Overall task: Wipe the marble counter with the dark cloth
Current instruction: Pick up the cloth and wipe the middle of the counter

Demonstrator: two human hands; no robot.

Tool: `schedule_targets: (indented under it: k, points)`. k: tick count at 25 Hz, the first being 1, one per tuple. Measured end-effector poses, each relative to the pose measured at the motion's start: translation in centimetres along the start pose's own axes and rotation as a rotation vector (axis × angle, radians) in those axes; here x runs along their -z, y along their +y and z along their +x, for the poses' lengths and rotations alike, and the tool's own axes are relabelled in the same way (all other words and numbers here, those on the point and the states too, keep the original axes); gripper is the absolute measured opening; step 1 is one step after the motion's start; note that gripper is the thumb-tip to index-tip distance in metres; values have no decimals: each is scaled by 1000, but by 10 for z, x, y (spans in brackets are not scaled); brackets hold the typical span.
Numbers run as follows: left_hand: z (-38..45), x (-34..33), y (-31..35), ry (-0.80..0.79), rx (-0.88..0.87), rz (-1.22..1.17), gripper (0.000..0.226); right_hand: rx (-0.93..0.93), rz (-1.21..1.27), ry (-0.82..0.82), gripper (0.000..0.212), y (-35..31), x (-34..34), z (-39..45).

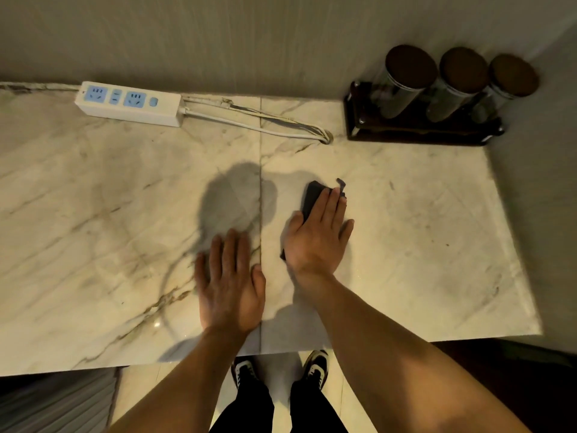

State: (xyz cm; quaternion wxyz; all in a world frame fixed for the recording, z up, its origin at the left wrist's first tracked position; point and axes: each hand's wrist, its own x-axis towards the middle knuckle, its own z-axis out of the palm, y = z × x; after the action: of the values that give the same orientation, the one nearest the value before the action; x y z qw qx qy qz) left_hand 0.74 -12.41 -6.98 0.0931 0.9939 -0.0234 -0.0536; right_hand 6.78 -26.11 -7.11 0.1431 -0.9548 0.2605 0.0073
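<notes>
The marble counter (421,214) is pale with brown veins and a seam down its middle. A dark cloth (312,198) lies folded just right of the seam. My right hand (317,235) presses flat on top of it, fingers pointing away from me, so only the cloth's far end and a small corner near my wrist show. My left hand (229,285) rests flat on the bare marble left of the seam, fingers spread, holding nothing.
A white power strip (128,104) with its cables (259,121) lies along the back wall. A dark rack (418,129) with three lidded jars (406,82) stands at the back right corner. The counter's front edge is near my feet; its right edge drops off.
</notes>
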Motion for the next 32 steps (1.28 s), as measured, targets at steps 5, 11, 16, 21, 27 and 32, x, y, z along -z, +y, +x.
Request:
schedule_targets:
  k: [5,11,16,21,27,32]
  points:
    - [0,-1,-2,9,-5,6,63,2,-4,-2,70,15,0,-35]
    - [-3,1,-1,24,-39,-6,64,12,20,44,68,32,1,-79]
    - [-4,2,-1,8,-50,-28,63,101,-22,-7,69,46,3,-107]
    - [-1,0,0,22,-32,-113,60,319,-61,-49,67,68,13,-115]
    - [-2,-4,7,70,16,-116,57,750,-99,-158,63,115,32,-94]
    - [-2,-7,8,54,39,-58,59,997,-242,-318,67,131,41,-63]
